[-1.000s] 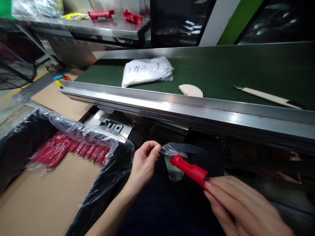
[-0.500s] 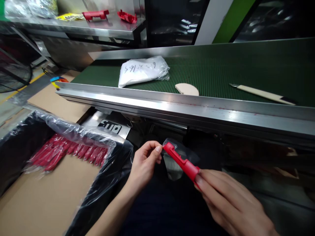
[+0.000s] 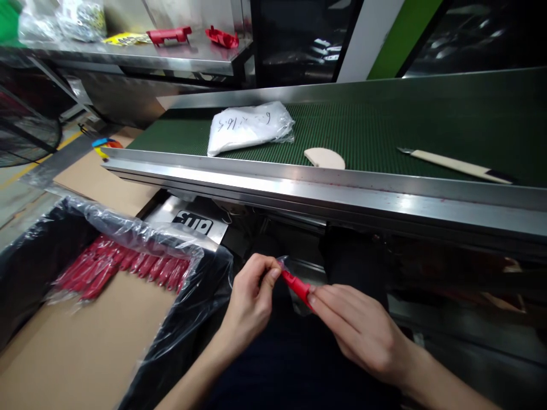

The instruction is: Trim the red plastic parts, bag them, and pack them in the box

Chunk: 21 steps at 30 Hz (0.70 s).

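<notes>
My right hand (image 3: 363,327) grips the near end of a red moulded plastic part (image 3: 299,286), which slants up to the left over my lap. At its far end, my left hand (image 3: 252,293) has thumb and forefinger pinched on a clear plastic bag (image 3: 284,261). The bag's film shows around the tip of the part and hangs below it. How far the part sits inside the bag is hard to tell. To the left, several bagged red parts (image 3: 147,266) lie in rows in a lined box.
The box has a clear plastic liner (image 3: 171,319). Ahead runs a green conveyor belt (image 3: 359,128) with a metal rail (image 3: 273,177); on it lie a white packet (image 3: 250,128), a beige piece (image 3: 325,158) and a craft knife (image 3: 455,164). Two red parts (image 3: 171,35) sit on a steel bench.
My right hand has moved left and brought the red part in toward my left hand. The part's far end is now at the left fingertips, by the bag. The view has shifted slightly.
</notes>
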Tool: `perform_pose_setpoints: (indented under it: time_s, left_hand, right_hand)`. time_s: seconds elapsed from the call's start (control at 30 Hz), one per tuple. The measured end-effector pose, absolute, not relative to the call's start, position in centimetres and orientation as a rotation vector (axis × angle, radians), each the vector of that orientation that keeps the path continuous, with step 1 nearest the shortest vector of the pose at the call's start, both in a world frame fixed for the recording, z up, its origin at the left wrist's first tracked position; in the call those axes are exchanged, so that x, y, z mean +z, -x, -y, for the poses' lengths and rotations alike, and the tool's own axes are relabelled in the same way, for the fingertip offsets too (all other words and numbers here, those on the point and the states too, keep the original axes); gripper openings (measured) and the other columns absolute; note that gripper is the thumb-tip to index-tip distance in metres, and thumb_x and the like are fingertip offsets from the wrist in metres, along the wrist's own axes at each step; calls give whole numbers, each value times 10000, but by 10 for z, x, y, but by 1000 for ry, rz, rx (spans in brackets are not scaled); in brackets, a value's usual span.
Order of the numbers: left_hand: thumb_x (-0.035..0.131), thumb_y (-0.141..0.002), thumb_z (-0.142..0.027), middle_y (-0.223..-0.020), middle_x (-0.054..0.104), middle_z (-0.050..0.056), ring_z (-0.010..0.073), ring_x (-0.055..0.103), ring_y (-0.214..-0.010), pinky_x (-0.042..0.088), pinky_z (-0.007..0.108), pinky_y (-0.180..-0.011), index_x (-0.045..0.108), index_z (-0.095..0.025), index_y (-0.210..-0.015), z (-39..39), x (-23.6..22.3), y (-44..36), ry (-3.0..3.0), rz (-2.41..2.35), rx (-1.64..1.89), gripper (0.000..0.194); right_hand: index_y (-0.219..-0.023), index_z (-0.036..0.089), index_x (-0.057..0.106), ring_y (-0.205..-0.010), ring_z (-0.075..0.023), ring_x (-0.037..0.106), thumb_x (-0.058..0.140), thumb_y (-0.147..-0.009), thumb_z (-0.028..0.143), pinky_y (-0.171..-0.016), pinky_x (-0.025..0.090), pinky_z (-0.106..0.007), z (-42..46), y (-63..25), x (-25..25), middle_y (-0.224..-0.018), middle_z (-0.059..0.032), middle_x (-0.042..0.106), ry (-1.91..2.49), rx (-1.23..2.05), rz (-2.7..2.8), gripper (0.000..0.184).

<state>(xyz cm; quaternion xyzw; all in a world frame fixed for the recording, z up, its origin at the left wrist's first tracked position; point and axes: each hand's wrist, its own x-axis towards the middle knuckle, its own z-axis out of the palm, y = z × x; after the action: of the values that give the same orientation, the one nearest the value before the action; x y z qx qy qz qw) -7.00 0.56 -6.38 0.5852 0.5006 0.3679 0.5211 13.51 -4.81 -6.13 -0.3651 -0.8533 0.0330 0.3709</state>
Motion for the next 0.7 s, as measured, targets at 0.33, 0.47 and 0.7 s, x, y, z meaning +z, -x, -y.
perform_pose_setpoints:
  time_s: [0.33,0.47,0.7]
  left_hand:
    - [444,-984,-232,-878,544,33,165,516,-809,409,280,-745,559,-195,-863,22,-66,59,-1455,-1165,945,171]
    - [419,-976,-168,-871,527,37,156,509,-802,407,277,-730,534,-192,-849,20,-55,69,-1552,-1108,920,174]
    - [576,-826,-127,-981,628,112,239,579,-915,477,369,-836,588,-157,-993,36,-46,89,-1929,-834,894,170]
  right_hand:
    - [-1148,176,651,-990,-218,668,534,-851,-2,-807,599,-344,47,-107,-68,-1027,-105,689,1177,251,1900,366]
    - [-1096,224,670,-1152,-244,590,498,-888,68,-883,579,-398,36,-123,-62,-1192,-124,633,1106,528,2182,312]
    - [-1203,207,580,-950,-182,704,435,-919,152,-837,590,-218,35,-101,-58,-1072,-73,697,889,801,2277,324]
